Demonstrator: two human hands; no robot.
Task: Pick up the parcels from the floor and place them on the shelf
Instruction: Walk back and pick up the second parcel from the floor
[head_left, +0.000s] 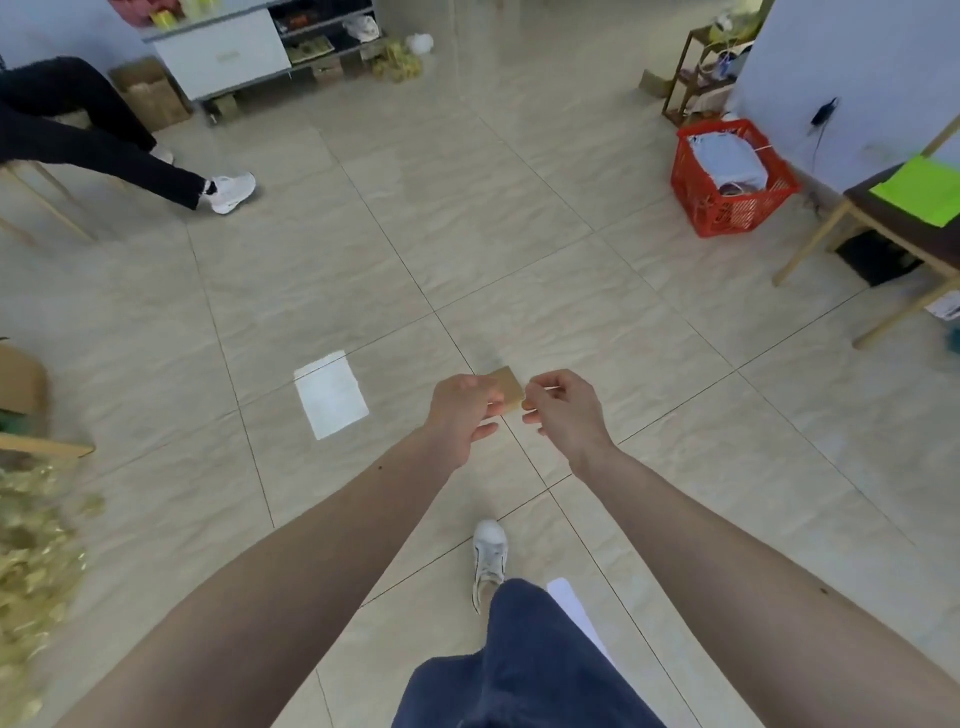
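Note:
A small brown cardboard parcel (508, 388) is held in the air between both hands, above the tiled floor. My left hand (464, 410) grips its left side and covers part of it. My right hand (562, 407) pinches its right edge with thumb and fingers. A flat white parcel (331, 394) lies on the floor to the left of my hands. Another white flat item (574, 608) shows on the floor beside my right leg, partly hidden. A white shelf unit (223, 49) with open compartments stands at the far back left.
A seated person's legs and white shoes (228, 193) stretch in from the left. A red crate (730, 179) stands at right, beside a wooden table (893, 234) with a green sheet. Gold decorations (31, 561) pile at the lower left. My white shoe (489, 556) steps forward.

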